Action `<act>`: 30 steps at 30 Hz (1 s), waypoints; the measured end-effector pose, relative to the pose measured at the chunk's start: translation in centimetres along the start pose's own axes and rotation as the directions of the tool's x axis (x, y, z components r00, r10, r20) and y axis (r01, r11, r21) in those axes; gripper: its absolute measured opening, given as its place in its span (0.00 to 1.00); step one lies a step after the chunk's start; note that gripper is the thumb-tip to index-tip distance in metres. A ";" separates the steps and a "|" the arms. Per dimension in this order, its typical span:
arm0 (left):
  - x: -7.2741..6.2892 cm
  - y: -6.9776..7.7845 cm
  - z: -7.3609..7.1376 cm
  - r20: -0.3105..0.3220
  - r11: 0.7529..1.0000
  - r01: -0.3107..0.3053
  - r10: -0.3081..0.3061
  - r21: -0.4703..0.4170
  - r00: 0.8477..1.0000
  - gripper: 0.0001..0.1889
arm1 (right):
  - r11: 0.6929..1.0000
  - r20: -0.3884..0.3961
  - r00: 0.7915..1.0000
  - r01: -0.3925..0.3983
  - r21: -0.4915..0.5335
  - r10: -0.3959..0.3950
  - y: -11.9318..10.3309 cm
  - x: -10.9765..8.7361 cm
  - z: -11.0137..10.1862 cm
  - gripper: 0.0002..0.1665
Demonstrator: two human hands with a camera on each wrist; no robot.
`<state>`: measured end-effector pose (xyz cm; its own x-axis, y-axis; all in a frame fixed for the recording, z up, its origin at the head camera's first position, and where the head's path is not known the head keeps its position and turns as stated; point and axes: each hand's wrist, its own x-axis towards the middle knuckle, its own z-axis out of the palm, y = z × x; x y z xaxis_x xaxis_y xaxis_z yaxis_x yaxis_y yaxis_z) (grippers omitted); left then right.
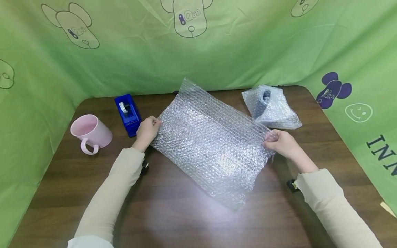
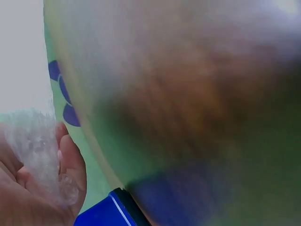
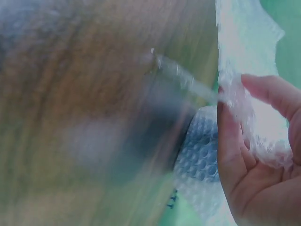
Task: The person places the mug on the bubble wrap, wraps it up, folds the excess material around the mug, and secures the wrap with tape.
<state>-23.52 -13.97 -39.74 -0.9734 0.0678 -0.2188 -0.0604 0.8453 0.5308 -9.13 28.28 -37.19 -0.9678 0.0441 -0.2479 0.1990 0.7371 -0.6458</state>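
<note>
A clear sheet of bubble wrap [image 1: 211, 137] is stretched between both hands above the dark wooden table. At its left edge, my left hand [image 1: 148, 130] pinches the plastic; the left wrist view shows the fingers [image 2: 73, 160] bent around a crumpled bit of it. On the other side, my right hand [image 1: 280, 143] grips the right edge between thumb and fingers, also seen close up in the right wrist view, where the bubble wrap [image 3: 240, 108] bunches in the hand [image 3: 263, 188]. Just left of the left hand stands a blue tape dispenser [image 1: 128, 115] with a roll of tape.
A pink mug [image 1: 91, 132] lies tilted in the head view at the table's left. Toward the back right sits another piece of bubble wrap [image 1: 273, 108], partly rolled. Green printed cloth [image 1: 130, 62] hangs behind and around the wooden table [image 1: 186, 220].
</note>
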 end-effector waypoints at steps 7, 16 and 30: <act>-2.1 -1.3 -0.7 -0.022 0.999 0.012 -0.013 -0.035 1.000 0.21 | 0.988 -0.173 0.984 0.020 -0.153 -0.047 -1.8 0.6 0.7 0.10; -3.7 -2.7 -0.9 0.003 0.996 -0.004 0.004 -0.084 1.000 0.19 | 0.934 -0.317 0.917 0.131 -0.331 -0.241 -3.6 1.8 1.7 0.07; -4.6 -3.9 -1.6 0.144 0.993 0.038 -0.022 -0.108 0.989 0.22 | 0.926 -0.318 0.924 0.087 -0.368 -0.214 -4.6 3.7 2.4 0.02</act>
<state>-19.17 -18.39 -39.48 -0.9300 0.1245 -0.3459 -0.1209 0.7849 0.6076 -13.26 23.42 -36.90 -0.9855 0.0980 0.1389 0.0431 0.9345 -0.3532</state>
